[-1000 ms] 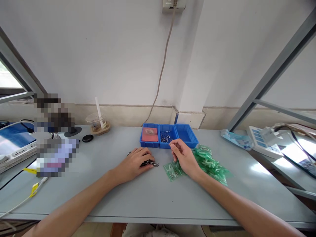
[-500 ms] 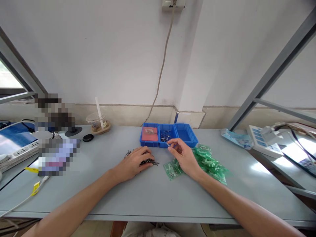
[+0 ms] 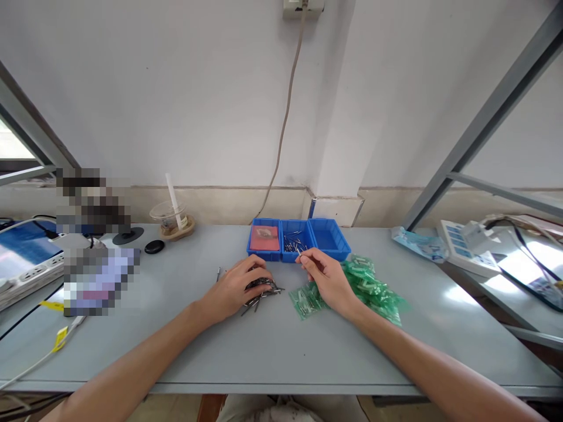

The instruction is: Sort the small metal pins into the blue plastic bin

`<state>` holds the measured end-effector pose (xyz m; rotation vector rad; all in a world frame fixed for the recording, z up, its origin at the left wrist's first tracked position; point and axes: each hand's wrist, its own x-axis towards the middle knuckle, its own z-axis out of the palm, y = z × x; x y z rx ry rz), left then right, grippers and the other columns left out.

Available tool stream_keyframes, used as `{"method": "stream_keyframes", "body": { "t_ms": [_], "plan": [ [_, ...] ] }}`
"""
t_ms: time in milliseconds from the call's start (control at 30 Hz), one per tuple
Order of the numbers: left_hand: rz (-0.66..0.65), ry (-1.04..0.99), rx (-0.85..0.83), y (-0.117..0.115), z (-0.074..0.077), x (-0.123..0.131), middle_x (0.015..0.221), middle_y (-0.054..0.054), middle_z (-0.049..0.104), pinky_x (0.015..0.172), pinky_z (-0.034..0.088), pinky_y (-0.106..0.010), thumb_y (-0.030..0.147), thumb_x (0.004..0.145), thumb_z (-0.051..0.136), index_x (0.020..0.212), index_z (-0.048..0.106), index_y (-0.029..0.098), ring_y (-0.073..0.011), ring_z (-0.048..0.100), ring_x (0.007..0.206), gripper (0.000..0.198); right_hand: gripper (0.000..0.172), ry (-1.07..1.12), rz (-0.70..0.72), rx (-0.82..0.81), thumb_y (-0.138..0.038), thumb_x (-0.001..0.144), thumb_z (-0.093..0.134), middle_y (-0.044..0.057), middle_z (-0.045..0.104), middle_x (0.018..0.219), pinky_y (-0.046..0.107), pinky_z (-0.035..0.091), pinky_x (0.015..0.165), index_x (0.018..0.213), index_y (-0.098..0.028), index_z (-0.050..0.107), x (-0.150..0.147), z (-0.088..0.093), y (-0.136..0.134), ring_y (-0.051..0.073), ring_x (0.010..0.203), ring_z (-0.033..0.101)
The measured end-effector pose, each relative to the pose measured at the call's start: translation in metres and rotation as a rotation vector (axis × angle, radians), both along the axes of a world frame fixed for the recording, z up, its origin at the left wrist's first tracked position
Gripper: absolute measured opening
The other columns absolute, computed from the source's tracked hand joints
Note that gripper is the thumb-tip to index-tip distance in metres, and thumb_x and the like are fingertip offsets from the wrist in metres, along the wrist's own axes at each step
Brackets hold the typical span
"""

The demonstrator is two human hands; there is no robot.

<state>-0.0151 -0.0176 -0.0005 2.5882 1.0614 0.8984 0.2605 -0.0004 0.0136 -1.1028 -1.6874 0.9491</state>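
Observation:
My left hand (image 3: 237, 287) lies palm down on a pile of small dark metal pins (image 3: 261, 288), its fingers curled over them. My right hand (image 3: 328, 278) is raised just in front of the blue tray (image 3: 328, 239), its thumb and forefinger pinched on one thin pin over the middle compartment's front edge. That compartment holds several pins (image 3: 292, 241). The left one holds a red pad (image 3: 264, 238), and the right one looks bare. Green plastic bags (image 3: 372, 287) of parts lie under and to the right of my right hand.
A plastic cup with a straw (image 3: 169, 215) and a black disc (image 3: 154, 247) sit at the back left. A power strip (image 3: 26, 275) and cables lie at the far left. A blue packet (image 3: 416, 243) and papers lie to the right beside a metal frame post (image 3: 461, 143).
My right hand has moved a little left and down toward the tray's front edge with the pin. My left hand has shifted, spreading the pins under it.

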Motion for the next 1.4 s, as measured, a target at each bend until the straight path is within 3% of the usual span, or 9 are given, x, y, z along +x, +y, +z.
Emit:
{"method": "stream_keyframes", "body": {
  "t_ms": [600,867,1100,1300,1400],
  "plan": [
    [0.004,-0.075,0.035,-0.0007,0.0035,-0.0002,0.128,-0.009,0.059,0.102,0.055,-0.036,0.036,0.107,0.061,0.121,0.067,0.024,-0.0205,0.065,0.113,0.019,0.032,0.006,-0.024,-0.003,-0.054,0.104,0.055,-0.001,0.058,0.080,0.029,0.047,0.063,0.100,-0.025,0.068,-0.0001,0.0008,-0.0004,0.016,0.067,0.054],
    [-0.013,-0.043,0.031,0.0012,0.0008,-0.0014,0.132,-0.010,0.059,0.104,0.054,-0.039,0.036,0.108,0.059,0.125,0.066,0.025,-0.0227,0.063,0.119,0.021,0.029,0.048,-0.032,-0.018,-0.054,0.103,0.056,0.004,0.071,0.112,0.031,0.050,0.064,0.107,-0.027,0.064,-0.0004,-0.0004,0.0001,0.016,0.068,0.056],
    [0.005,-0.020,0.046,0.0008,0.0010,-0.0014,0.134,-0.010,0.060,0.106,0.052,-0.041,0.036,0.108,0.060,0.125,0.066,0.025,-0.0235,0.062,0.121,0.022,0.026,0.035,-0.028,-0.021,-0.051,0.104,0.055,0.003,0.070,0.111,0.032,0.049,0.065,0.106,-0.027,0.063,0.0001,0.0013,-0.0010,0.016,0.068,0.054],
    [0.046,0.101,0.023,-0.0001,0.0038,-0.0025,0.140,-0.009,0.061,0.111,0.047,-0.046,0.045,0.107,0.060,0.131,0.065,0.026,-0.0269,0.061,0.128,0.031,0.026,0.013,-0.027,-0.026,-0.050,0.104,0.055,-0.001,0.062,0.085,0.031,0.046,0.063,0.104,-0.026,0.064,0.0000,0.0039,-0.0026,0.016,0.068,0.054],
    [0.040,0.167,-0.025,-0.0009,0.0057,-0.0038,0.148,-0.009,0.057,0.114,0.044,-0.047,0.049,0.107,0.058,0.138,0.062,0.027,-0.0284,0.057,0.134,0.038,0.028,0.014,-0.028,-0.016,-0.051,0.104,0.055,0.000,0.064,0.090,0.031,0.047,0.063,0.104,-0.025,0.065,-0.0002,0.0029,-0.0026,0.016,0.068,0.055]
  ]
}}
